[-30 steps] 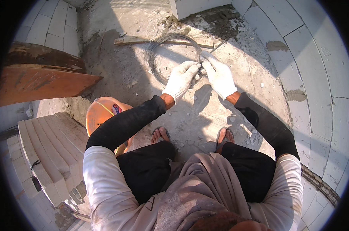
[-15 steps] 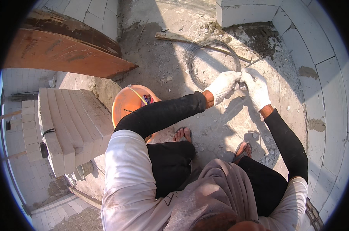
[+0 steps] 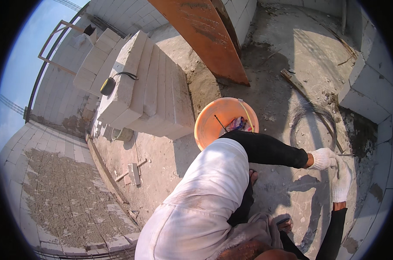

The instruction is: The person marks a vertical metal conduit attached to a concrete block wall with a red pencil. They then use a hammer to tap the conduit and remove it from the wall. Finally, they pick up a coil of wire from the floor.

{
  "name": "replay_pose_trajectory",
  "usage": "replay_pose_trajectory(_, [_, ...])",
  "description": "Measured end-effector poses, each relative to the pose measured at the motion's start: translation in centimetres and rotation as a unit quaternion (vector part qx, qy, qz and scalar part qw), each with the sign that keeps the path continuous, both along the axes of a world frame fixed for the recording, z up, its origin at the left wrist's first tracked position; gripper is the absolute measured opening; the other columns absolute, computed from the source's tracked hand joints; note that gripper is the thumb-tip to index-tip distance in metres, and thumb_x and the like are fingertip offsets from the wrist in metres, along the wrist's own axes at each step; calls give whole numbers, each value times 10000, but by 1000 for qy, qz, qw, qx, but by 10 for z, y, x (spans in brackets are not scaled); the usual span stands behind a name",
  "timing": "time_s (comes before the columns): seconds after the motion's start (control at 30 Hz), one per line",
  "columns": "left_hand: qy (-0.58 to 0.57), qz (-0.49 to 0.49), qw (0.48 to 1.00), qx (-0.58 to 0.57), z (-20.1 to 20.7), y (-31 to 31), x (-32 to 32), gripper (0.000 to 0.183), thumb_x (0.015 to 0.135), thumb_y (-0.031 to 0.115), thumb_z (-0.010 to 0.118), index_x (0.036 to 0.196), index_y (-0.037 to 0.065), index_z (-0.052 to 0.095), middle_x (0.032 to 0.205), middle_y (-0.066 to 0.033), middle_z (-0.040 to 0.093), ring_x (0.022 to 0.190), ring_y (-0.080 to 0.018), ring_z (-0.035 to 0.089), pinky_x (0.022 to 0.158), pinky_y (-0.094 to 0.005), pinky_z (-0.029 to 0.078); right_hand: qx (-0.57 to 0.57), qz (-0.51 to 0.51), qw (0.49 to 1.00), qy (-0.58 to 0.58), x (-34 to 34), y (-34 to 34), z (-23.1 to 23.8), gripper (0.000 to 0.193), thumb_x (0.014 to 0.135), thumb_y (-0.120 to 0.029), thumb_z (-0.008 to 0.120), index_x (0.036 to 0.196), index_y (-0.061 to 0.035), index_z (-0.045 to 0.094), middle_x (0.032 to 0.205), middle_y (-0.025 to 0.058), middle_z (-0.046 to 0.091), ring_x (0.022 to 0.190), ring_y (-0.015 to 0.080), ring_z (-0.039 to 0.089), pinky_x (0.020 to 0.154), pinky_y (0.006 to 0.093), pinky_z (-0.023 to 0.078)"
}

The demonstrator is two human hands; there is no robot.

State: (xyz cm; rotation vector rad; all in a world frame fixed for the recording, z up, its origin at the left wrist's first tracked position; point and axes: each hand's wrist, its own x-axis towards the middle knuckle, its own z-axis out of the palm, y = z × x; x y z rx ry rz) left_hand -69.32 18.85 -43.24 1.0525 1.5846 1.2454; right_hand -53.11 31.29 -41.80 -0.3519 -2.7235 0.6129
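My left hand (image 3: 323,159), in a white knit glove, is closed with its fingertips against my right hand (image 3: 341,181), gloved likewise. Both pinch at the same spot, and whatever lies between the fingers is too small to make out. A thin dark rod (image 3: 346,154) sticks out beside the fingertips; I cannot tell whether it is held or lies on the ground behind. Just beyond my hands a coil of thin wire (image 3: 295,130) rests on the concrete floor. Left of my left forearm stands an orange bucket (image 3: 204,125) with a few small items in it.
Pale blocks (image 3: 162,104) are stacked at the left, with a yellow and black tape measure (image 3: 107,86) on top. An orange-brown board (image 3: 201,34) leans beyond the bucket. A block wall (image 3: 374,173) runs along my right. A wooden plank (image 3: 298,86) lies beside the wire.
The view has swung left, so the bucket, block stack and wire sit further right in the picture. My hands remain together, fingertips touching.
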Motion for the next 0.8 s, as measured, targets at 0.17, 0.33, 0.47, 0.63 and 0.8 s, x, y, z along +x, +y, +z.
replay_pose_trajectory(0.17, [-80,-14,993,-86,-4,-11,-6,279,959,254,600,935,9,731,702,-76,660,601,-182,624,568,-366,513,68,20,994,-80,-4,-5,10,408,823,77,653,1214,-36,685,1092,193,719,1064,375,681,911,426,532])
replay_pose_trajectory(0.33, [-157,-37,982,-101,3,-23,-22,225,945,237,618,920,40,723,681,-39,624,539,-149,585,474,-340,479,117,-142,981,-59,22,75,7,317,876,37,592,1180,-1,671,1023,210,713,945,384,689,813,431,530])
replay_pose_trajectory(0.47, [-144,-80,979,-122,-1,-35,-30,212,933,235,639,908,54,747,703,-31,649,562,-135,603,502,-321,489,51,-181,982,-19,71,122,-38,312,915,13,570,1209,-12,668,1020,227,719,918,400,695,797,440,530])
replay_pose_trajectory(0.63, [42,-111,989,-85,32,-41,-48,219,900,263,679,900,73,787,803,-58,737,685,-169,677,647,-358,534,111,-232,962,-93,81,118,-18,425,914,20,555,1326,-36,642,1152,218,728,1037,393,708,886,450,539])
replay_pose_trajectory(0.8, [187,-131,973,-31,11,-20,-58,266,889,321,710,965,88,815,959,-112,792,894,-276,737,806,-430,557,69,-254,960,-96,135,196,-42,444,967,-30,536,1402,-72,616,1330,285,664,1236,406,663,1063,437,503])
